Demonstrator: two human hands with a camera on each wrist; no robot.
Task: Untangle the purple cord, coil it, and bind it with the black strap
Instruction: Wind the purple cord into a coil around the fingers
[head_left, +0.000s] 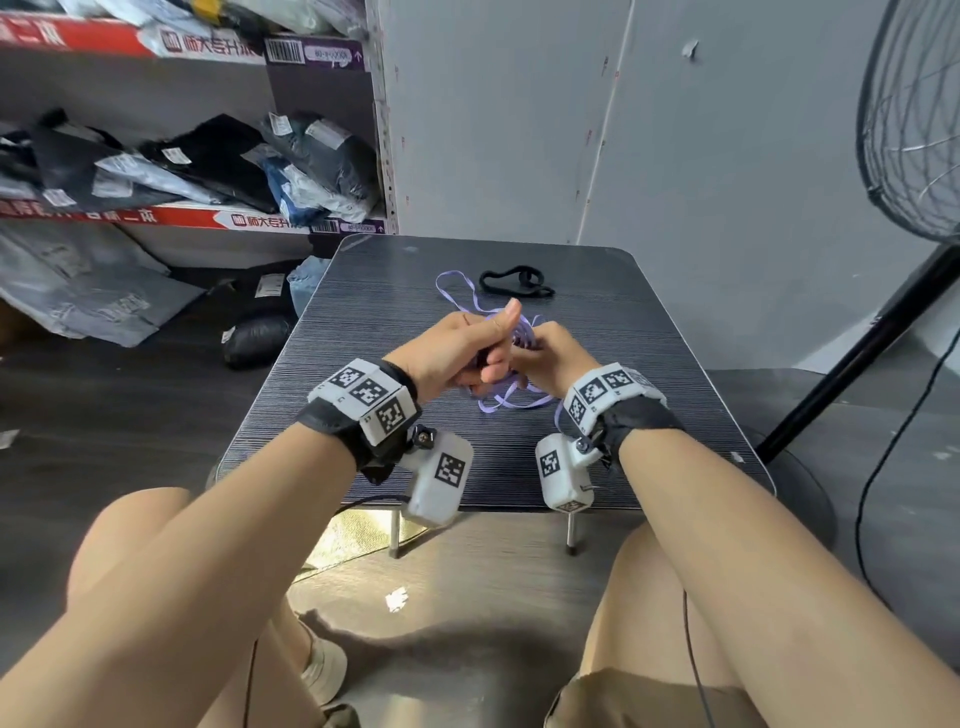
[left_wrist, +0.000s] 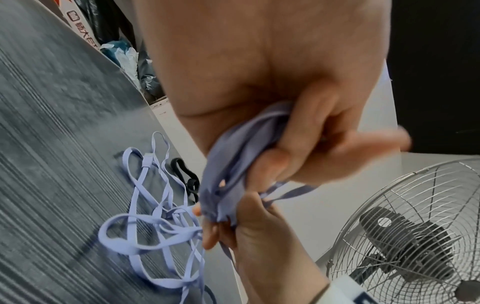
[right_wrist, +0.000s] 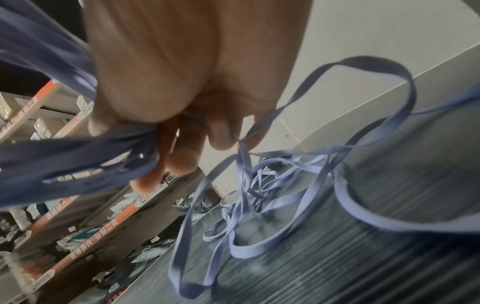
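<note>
The purple cord is a flat lilac band. Part of it is gathered into a bundle held between both hands above the table's middle. My left hand grips one end of the bundle with curled fingers, thumb raised. My right hand pinches the other end. Loose tangled loops trail from the hands onto the tabletop, one reaching the far side. The black strap lies untouched on the table beyond the hands.
The small dark striped table stands between my knees. Shelves with bagged clothes fill the left. A metal floor fan stands at the right, its pole slanting down beside the table. A cable runs along the floor at right.
</note>
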